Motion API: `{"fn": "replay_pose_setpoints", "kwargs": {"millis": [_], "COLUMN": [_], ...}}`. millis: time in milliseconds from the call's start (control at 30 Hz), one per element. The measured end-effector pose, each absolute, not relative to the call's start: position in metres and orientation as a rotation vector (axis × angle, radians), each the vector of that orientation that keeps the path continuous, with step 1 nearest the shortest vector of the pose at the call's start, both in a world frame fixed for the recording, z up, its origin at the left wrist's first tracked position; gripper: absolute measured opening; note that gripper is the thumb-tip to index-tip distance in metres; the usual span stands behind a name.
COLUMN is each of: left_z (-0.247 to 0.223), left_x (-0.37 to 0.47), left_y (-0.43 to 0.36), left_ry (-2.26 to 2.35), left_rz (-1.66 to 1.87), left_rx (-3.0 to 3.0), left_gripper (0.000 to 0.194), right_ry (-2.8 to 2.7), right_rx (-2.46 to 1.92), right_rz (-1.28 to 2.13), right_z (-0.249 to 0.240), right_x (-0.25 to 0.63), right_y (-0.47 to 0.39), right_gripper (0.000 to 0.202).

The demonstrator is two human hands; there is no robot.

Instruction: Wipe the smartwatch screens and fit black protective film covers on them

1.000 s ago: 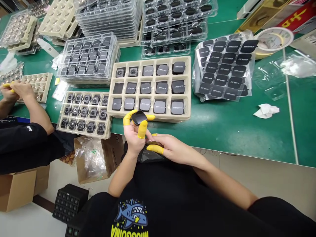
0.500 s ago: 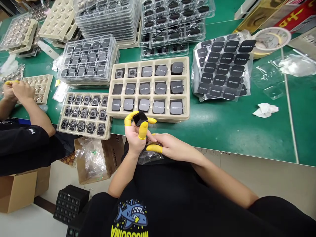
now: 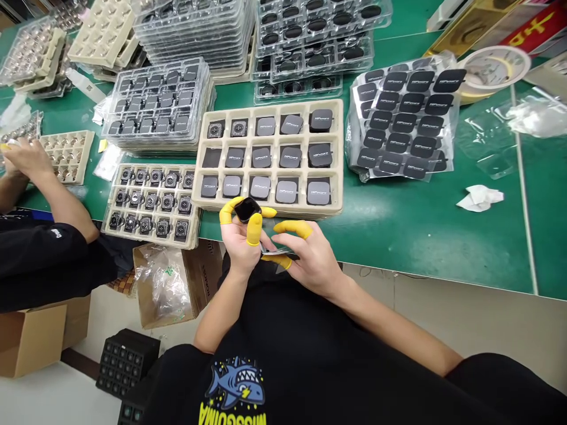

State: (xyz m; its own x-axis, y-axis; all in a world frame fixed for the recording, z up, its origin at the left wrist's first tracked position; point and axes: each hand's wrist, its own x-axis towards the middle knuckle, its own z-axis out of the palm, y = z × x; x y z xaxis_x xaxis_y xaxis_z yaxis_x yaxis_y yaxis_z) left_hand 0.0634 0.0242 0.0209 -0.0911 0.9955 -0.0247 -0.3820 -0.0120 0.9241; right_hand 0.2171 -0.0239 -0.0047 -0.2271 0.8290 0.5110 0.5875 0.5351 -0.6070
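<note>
Green tabletop (image 3: pixel 411 218) running across the view, seen from its front edge. Stack of clear trays (image 3: pixel 199 35) toward the far edge. Larger beige tray (image 3: pixel 339 153) at the front edge, near mid-width: three rows of five cells. Top row: two round-sensored watch bodies at left, then three dark labelled squares. Middle row: bare dark pad in the leftmost cell, labelled squares in the other four. Bottom row: labelled squares throughout. Right of this tray, loose stack of labelled sheets (image 3: pixel 401 124); left, smaller beige tray (image 3: pixel 150 238) of dark watch bodies, also at the front edge. Tape roll (image 3: pixel 521 62) toward the far right corner.

Both hands just off the front edge, yellow-capped. Left hand (image 3: pixel 240 245): grasping square watch (image 3: pixel 247 209), dark face showing. Right hand (image 3: pixel 316 260): pinching thin flat piece (image 3: pixel 279 252) close below the left fingers; cannot tell its kind. Crumpled tissue (image 3: pixel 481 198) on the right part, toward the front edge.
</note>
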Motion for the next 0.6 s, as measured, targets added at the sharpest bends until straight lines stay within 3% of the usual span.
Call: {"fn": "replay_pose_setpoints", "kwargs": {"millis": [167, 467, 600], "left_z": [0.025, 0.027, 0.027], "left_x": [0.066, 0.068, 0.069], "left_y": [0.025, 0.031, 0.035], "left_ry": [1.004, 1.140, 1.208], "left_rz": [1.426, 1.466, 1.442], "left_rx": [0.814, 0.785, 0.781], "left_gripper": [0.063, 0.073, 0.073], "right_ry": [-1.795, -1.773, -1.798], "right_rx": [-0.936, -0.930, -0.902], "right_rz": [0.188, 0.231, 0.211], "right_z": [-0.009, -0.001, -0.002], "right_x": [0.211, 0.218, 0.218], "right_y": [-0.019, -0.019, -0.020], "right_gripper": [0.027, 0.011, 0.017]}}
